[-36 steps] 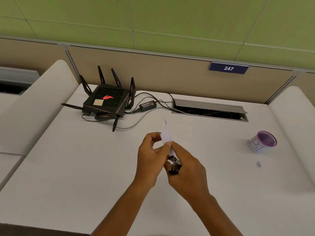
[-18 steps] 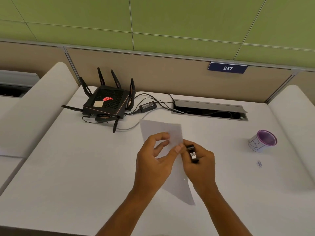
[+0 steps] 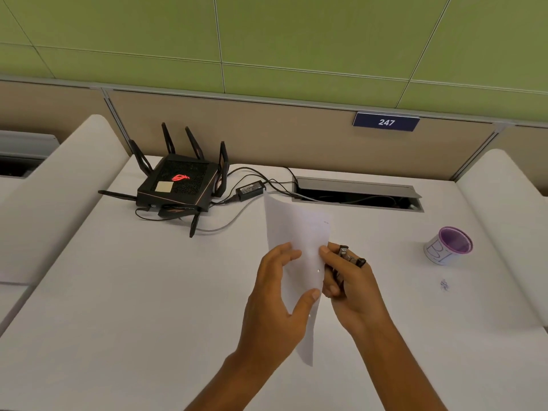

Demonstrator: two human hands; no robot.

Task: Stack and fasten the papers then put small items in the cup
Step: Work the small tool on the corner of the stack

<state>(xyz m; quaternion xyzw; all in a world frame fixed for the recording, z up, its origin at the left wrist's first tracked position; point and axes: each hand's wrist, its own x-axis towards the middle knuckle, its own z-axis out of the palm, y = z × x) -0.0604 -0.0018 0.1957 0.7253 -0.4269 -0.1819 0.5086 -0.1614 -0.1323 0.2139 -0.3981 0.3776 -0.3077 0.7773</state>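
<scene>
White paper sheets (image 3: 296,232), held up off the white desk (image 3: 118,292) at centre frame, stand nearly on edge, the top corner reaching toward the grey cable tray (image 3: 355,191) at upper centre. Head view: a black router with upright antennas (image 3: 181,182) sits at upper left, its black power adapter (image 3: 250,189) and cables trailing right to the tray. A white paper cup with a purple rim (image 3: 449,246), tilted, lies at far right, well apart from the hands; a small dark scribbled mark (image 3: 444,285) shows on the desk below it. A blue plate reading 247 (image 3: 386,122) hangs on the beige partition (image 3: 267,129). The left hand (image 3: 275,307) pinches the sheets, thumb in front, fingers curled behind. The right hand (image 3: 353,289) touches the sheets' right edge with its fingertips and keeps a small black binder clip with metal handles (image 3: 350,256) closed in its curled fingers.
</scene>
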